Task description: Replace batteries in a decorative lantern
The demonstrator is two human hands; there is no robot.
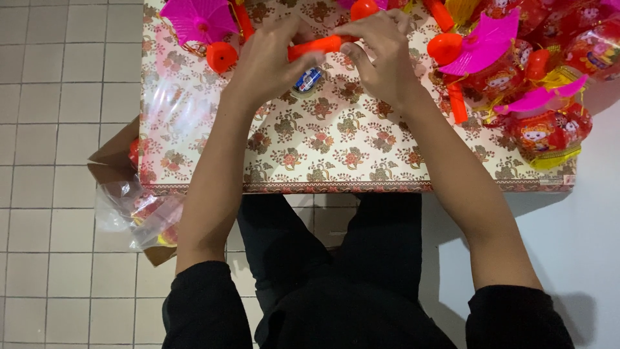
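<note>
My left hand and my right hand meet over the far part of a table covered in a floral cloth. Both hold a slim orange plastic tube, the left at its near end, the right at its far end by an orange round cap. A small blue and white cylinder, like a battery, sits under my left thumb; whether it touches the cloth is unclear.
Pink paper fan pieces, orange round bases and red and yellow toy lanterns crowd the table's far edge and right side. A cardboard box with clear plastic bags stands on the tiled floor at the left.
</note>
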